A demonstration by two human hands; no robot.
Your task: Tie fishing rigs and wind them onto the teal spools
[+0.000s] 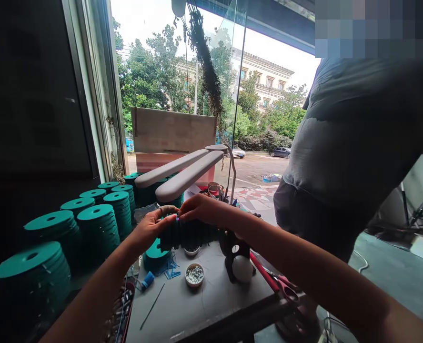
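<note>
My left hand [154,224] and my right hand [197,208] meet at the middle of the view, above the table [176,317]. Fingers of both are pinched together around something too small to make out, with a tiny purple glint by the fingertips. A tan wrap [167,209] covers one finger of the left hand. Just below them sits a dark ridged object [197,232], partly hidden by the hands. Nearer to me stands a small white bowl [195,275] of pale beads, with a second small bowl [192,250] behind it.
Several green spools [97,224] stand at left. A blue thread roll [147,280] and a thin dark rod [152,306] lie on the table. Red-handled scissors [287,288] are at right. A two-armed white lamp [190,176] hangs over the hands. Another person [340,157] stands close on the right.
</note>
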